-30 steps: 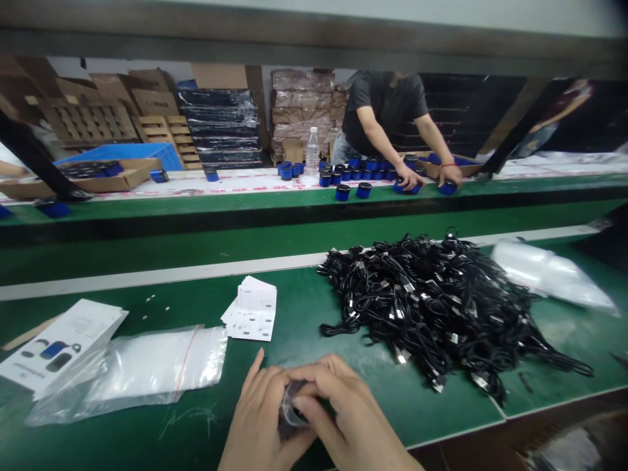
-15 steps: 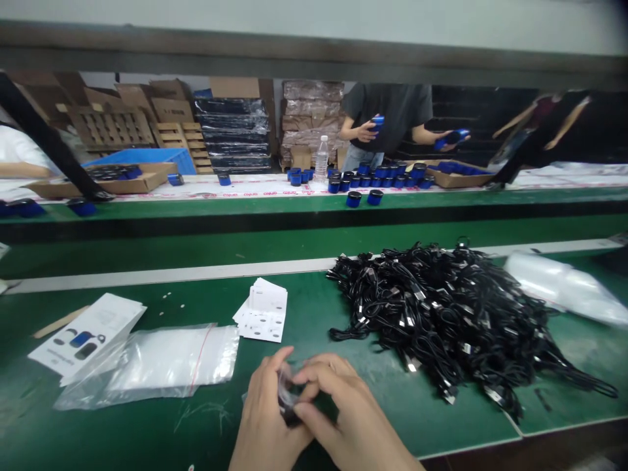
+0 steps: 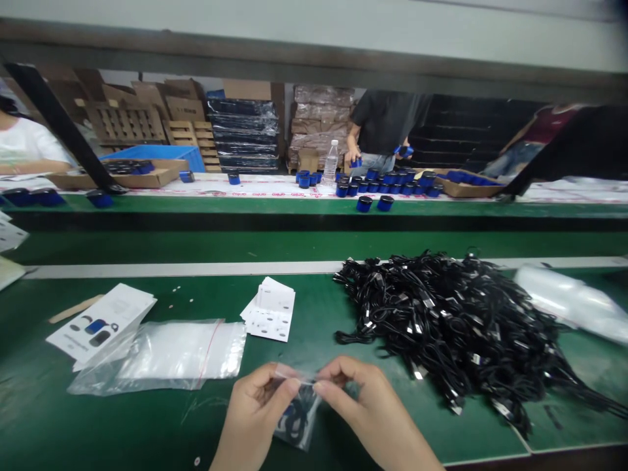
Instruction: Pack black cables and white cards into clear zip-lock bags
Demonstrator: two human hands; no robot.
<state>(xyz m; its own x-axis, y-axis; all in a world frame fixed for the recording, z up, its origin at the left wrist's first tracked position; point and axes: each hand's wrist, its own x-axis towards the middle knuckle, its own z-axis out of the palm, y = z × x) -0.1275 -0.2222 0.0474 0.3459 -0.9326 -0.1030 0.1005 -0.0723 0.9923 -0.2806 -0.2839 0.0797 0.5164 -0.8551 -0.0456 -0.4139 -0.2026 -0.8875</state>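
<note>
Dim, soft overhead light; blurred, warped edges.

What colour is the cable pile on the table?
The cable pile is black; the head view shows it.

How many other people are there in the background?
3: person in white, far left; person in dark shirt, centre; person in red, far right. Others may be hidden.

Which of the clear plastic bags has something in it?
The small bag pinched between left hand and right hand: something dark inside. The flat bags on the left look empty.
</note>
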